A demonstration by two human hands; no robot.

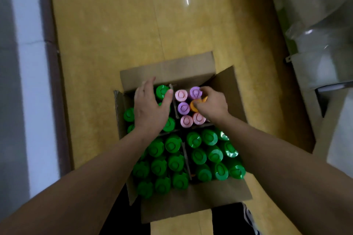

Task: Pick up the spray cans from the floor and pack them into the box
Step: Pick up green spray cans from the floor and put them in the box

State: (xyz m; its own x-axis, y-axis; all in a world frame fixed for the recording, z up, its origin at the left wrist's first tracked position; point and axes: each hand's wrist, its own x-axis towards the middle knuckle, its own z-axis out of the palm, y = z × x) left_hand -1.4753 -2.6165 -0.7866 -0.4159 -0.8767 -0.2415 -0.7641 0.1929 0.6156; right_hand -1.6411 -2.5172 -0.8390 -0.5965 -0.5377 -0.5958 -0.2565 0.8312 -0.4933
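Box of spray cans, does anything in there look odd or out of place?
Only the orange cap stands out: it is the one of its colour, in the far right compartment among pink caps and purple caps, held by the right hand. The rest are green.

Yellow floor [114, 25] carries 1 open cardboard box [166, 70], with pale wrapped bundles [321, 63] along its right edge

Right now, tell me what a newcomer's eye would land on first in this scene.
The mass of green-capped cans standing upright in the open cardboard box at the centre draws the eye first; they show in three of its compartments. The far right compartment stands out with pink and purple caps, where the right hand grips an orange-capped can. The left hand spreads open over the green caps in the far left compartment.
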